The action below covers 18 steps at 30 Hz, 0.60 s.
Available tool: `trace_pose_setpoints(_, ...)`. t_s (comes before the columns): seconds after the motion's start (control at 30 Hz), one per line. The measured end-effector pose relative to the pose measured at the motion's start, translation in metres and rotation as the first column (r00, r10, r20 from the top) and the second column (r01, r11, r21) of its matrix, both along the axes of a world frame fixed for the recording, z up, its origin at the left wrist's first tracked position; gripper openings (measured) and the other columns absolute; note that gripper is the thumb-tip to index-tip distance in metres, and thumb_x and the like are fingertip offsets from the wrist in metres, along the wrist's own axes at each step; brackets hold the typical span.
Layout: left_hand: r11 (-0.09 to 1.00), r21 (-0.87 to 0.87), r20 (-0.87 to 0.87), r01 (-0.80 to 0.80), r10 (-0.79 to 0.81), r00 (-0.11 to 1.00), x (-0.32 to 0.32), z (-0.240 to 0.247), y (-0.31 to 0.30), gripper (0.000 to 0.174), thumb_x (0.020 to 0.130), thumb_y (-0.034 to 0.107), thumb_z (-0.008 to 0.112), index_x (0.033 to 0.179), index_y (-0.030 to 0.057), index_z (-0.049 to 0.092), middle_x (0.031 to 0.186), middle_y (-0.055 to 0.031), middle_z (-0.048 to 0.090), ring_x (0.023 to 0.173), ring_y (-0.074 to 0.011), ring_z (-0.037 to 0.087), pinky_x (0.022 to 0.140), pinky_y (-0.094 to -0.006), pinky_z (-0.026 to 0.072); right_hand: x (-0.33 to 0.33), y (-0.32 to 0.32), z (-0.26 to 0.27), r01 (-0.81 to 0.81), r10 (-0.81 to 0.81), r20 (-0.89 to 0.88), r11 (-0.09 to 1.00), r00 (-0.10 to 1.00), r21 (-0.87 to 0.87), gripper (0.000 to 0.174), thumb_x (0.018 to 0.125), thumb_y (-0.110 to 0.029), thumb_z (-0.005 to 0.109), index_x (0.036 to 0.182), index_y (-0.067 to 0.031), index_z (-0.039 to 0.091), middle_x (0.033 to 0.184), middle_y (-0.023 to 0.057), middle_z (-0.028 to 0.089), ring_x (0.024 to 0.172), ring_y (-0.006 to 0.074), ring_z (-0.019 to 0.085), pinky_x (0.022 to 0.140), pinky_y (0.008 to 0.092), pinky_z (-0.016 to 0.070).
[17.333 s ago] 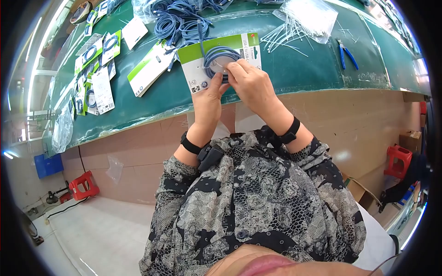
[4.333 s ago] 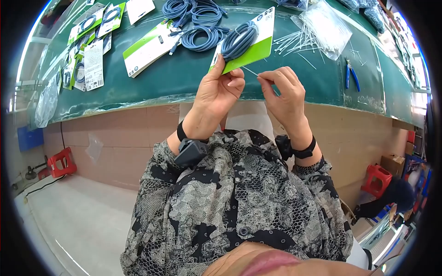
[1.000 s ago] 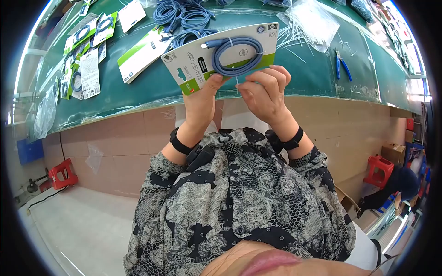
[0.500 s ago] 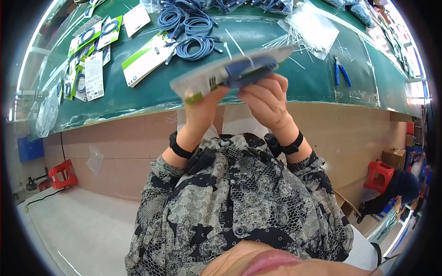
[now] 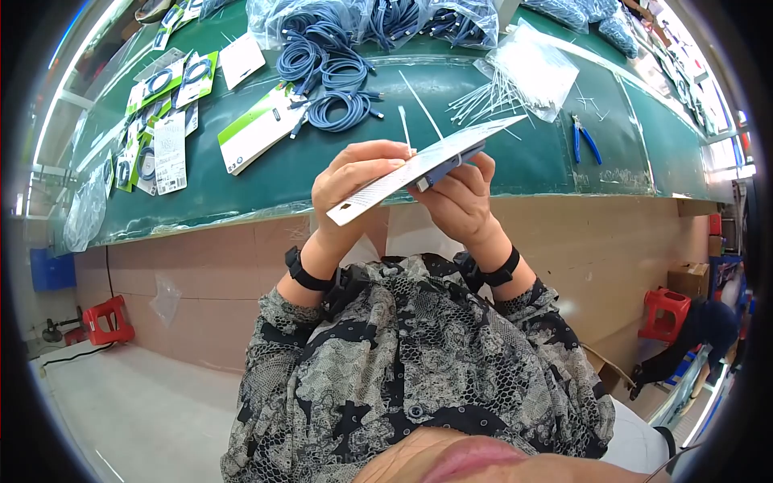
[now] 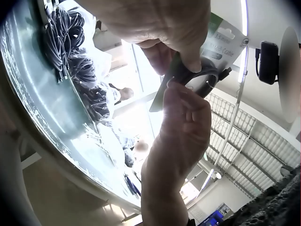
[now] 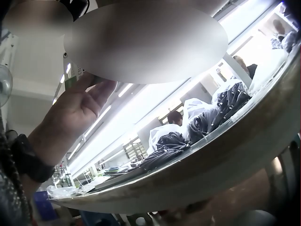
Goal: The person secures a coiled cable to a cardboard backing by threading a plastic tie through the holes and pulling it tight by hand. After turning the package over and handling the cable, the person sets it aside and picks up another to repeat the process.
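A white packaging card (image 5: 386, 187) tilts nearly edge-on over the table's front edge in the head view, printed back upward. Beneath it, largely hidden, is a coiled blue USB cable (image 5: 441, 171). Two ends of a white cable tie (image 5: 422, 105) stick up through the card's back. My left hand (image 5: 350, 181) grips the card, fingers on its back beside the shorter tie end. My right hand (image 5: 459, 201) holds the coil from below at the other side. In the left wrist view the card's front (image 6: 221, 44) shows the coil, with my right fingertips (image 6: 173, 87) close against it.
Loose coiled cables (image 5: 342, 109) and a stack of cards (image 5: 262, 129) lie on the green table (image 5: 515, 165). Finished-looking carded cables (image 5: 161, 153) are piled left. Loose cable ties (image 5: 491, 97), a plastic bag (image 5: 535, 68) and blue cutters (image 5: 585, 141) lie right.
The card has turned from cable side facing up to back facing up. The tie has gone from between my right fingers to poking through the card; my left fingers have shifted onto the back.
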<state>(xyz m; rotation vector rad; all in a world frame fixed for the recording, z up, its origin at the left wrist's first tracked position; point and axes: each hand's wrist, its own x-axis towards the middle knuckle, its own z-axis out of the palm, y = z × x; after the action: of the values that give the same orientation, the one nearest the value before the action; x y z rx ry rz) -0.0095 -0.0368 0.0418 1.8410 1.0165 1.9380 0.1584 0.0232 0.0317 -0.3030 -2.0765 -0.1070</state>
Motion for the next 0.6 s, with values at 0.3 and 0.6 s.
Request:
trace_pose_setpoints(0.3,0.999,0.002,-0.156,0.041,-0.04,0.987,0.005,0.031,-0.014,0.022,0.073,0.004,0.069,0.094,-0.0032,0.064,0.104,-0.0205,0.063,0.092,-0.0294,0.065,0.078,-0.0335,0.0539,0.02,-0.008,-0.004,-0.064,0.064,0.023,0.998,0.998,-0.023,0.026,0.072,-0.015,0.065,0.098,-0.0125,0.067,0.108,0.0017,0.064,0.1,0.019,0.057,0.094,0.04,0.0382)
trace_pose_setpoints(0.6,0.978,0.099,-0.207,0.184,-0.161,0.965,0.003,0.033,-0.002,0.024,0.075,0.005,0.069,0.097,-0.0033,0.062,0.107,-0.024,0.059,0.096,-0.0328,0.063,0.08,-0.0367,0.0533,0.036,-0.015,-0.027,-0.328,0.28,-0.229,0.387,0.932,-0.862,0.032,0.084,-0.014,0.06,0.115,-0.0078,0.06,0.119,0.0091,0.059,0.107,0.027,0.058,0.092,0.043,0.0434)
